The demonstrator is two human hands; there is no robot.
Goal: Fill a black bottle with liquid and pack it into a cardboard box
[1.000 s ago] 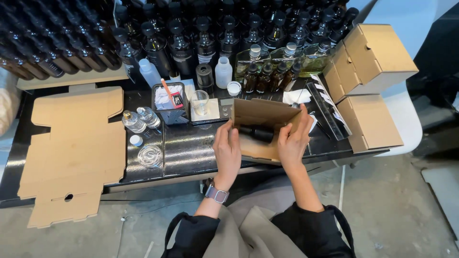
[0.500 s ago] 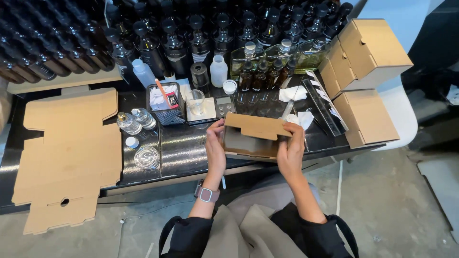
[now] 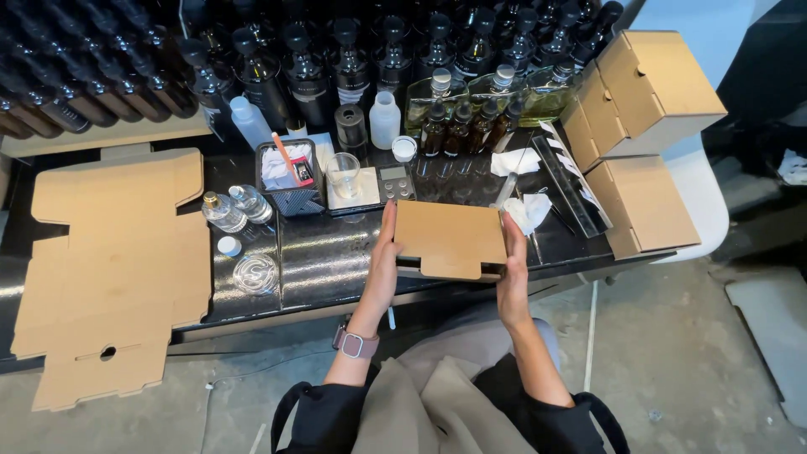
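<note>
On our black counter (image 3: 319,269), our left hand (image 3: 382,269) and right hand (image 3: 511,273) clamp fingers on a closed brown box (image 3: 450,238); two more boxes (image 3: 643,134) sit right.

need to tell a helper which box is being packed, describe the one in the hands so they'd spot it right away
On the black table, ahead of the rows of dark bottles, a flat brown box sits at the front edge. The left hand and right hand grip its two sides. Unlike the closed boxes stacked to its right, its front flap isn't tucked in yet.
</note>
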